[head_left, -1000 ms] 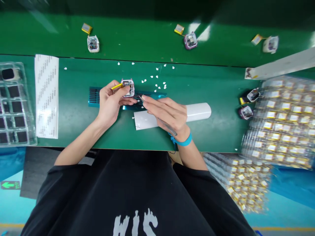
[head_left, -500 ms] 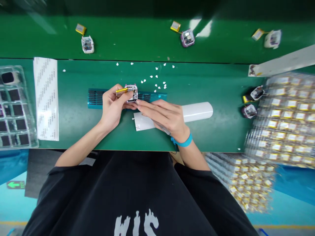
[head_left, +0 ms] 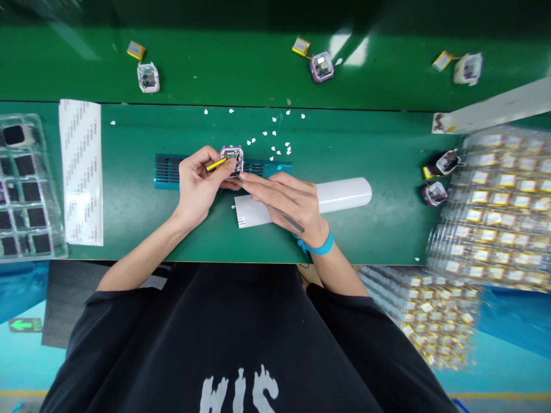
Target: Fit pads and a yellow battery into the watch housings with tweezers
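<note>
My left hand (head_left: 198, 182) grips the small watch case (head_left: 232, 159) over the blue fixture (head_left: 170, 171), my right hand (head_left: 289, 202) pinching tweezers (head_left: 275, 210) just beside it.

Green bench (head_left: 365, 241). Teal slotted fixture (head_left: 172, 171) mid-bench. Pink-rimmed watch case (head_left: 232, 159), thin yellow battery (head_left: 216, 164) against it. Silver tweezers (head_left: 279, 213). White roll (head_left: 344, 195); white flecks (head_left: 275, 146) toward far edge. Blue wristband (head_left: 316, 248). Gold-and-clear packs (head_left: 495, 201) at right edge. Black-celled clear tray (head_left: 26, 189) at left edge.
</note>
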Available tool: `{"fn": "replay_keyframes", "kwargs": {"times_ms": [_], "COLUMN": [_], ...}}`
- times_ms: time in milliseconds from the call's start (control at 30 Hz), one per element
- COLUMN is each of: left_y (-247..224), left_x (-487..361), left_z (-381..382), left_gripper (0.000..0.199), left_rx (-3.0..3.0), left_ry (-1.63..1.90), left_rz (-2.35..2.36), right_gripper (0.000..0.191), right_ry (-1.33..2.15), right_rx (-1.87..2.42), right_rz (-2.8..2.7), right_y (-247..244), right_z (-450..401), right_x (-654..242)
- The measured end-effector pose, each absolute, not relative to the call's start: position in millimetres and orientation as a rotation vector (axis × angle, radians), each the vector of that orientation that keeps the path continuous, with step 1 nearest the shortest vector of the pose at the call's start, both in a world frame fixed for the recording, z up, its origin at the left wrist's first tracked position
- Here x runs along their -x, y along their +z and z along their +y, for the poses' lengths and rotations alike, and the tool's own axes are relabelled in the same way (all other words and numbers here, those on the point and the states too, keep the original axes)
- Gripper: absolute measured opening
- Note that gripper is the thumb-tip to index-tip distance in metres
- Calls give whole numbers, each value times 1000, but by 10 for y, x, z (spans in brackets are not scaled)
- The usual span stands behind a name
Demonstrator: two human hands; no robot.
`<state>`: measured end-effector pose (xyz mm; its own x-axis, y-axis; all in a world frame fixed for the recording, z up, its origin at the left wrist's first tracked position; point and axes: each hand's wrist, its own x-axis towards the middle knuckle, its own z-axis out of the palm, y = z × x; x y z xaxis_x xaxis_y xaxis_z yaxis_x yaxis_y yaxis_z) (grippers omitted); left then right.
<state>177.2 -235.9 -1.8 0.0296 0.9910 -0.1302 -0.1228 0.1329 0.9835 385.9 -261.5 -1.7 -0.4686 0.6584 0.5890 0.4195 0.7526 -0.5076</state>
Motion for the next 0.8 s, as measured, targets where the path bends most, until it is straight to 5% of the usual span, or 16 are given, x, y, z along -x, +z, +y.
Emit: {"fn": "replay_keyframes", "kwargs": {"times_ms": [233,800], "left_y": [31,-16], "left_x": [-1754,-1821], "left_z": [-2353,-2336], "left_gripper": [47,22], "left_rx": [-944,-1047], "left_ry": [1059,1165], "left_rz": [1202,1281], "right_gripper": [64,37], "right_ry": [302,411], "right_rx": [788,872], "right_rz": [-2167,-1962], "right_y": [-39,-40], "right_z": [-2596,-2626], "right_x": [-3861,-3739]}}
